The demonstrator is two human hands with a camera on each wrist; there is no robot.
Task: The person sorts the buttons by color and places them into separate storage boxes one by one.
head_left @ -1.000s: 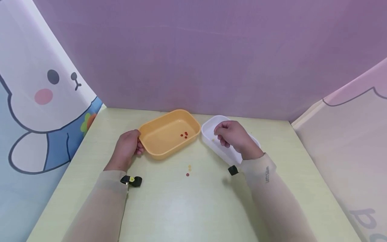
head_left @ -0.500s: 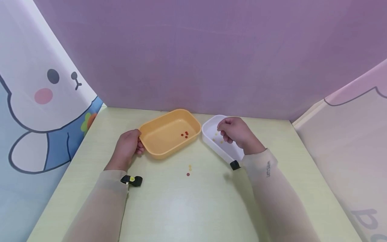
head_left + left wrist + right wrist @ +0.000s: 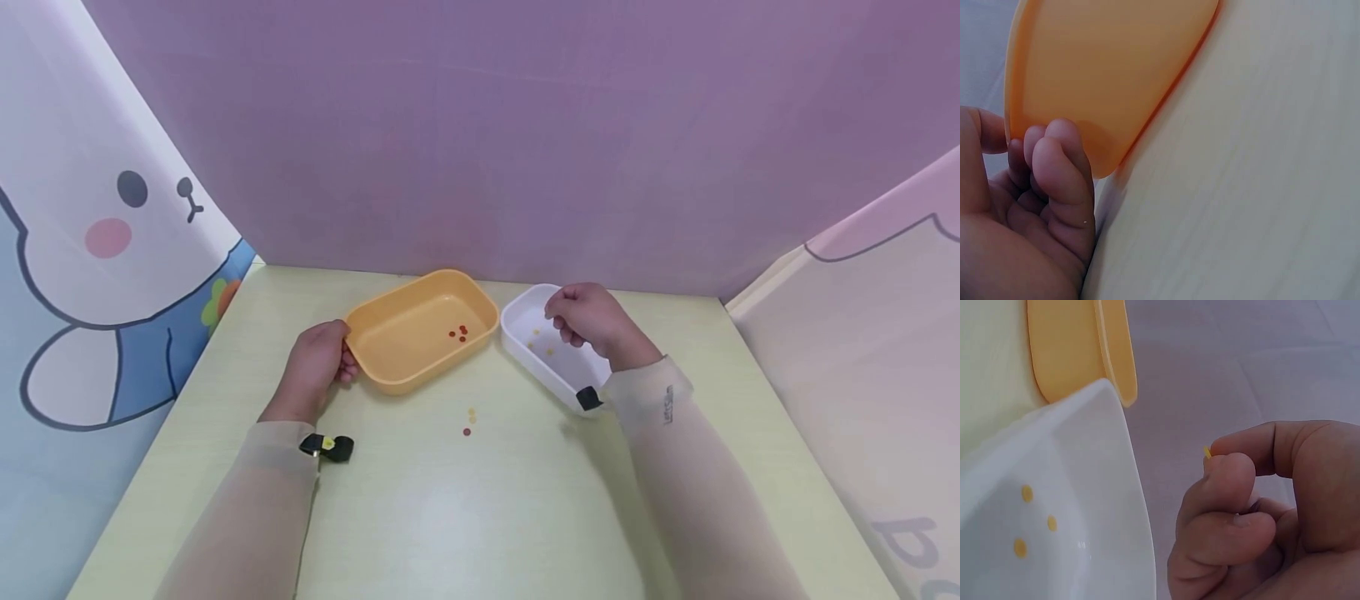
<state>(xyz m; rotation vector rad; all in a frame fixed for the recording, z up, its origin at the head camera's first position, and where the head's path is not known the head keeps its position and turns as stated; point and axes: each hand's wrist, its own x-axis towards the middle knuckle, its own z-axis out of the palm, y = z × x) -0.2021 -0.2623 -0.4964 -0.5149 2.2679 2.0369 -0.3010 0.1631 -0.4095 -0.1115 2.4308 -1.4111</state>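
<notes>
While yellow disc [image 3: 1207,452] is pinched by right grip [image 3: 592,317] above white tray [image 3: 1094,475], orange tray [image 3: 405,333] is held by left grip [image 3: 318,358]; disc's probably super light, kinda slippery, best pinched across faces.

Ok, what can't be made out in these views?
Head: the yellow disc in the right hand; too small to pick out there.
Head: part of the white tray; the right hand covers it.
Right wrist: much of the white tray, cut off at left and bottom.
Left wrist: far end of the orange tray, cut off at top.
</notes>
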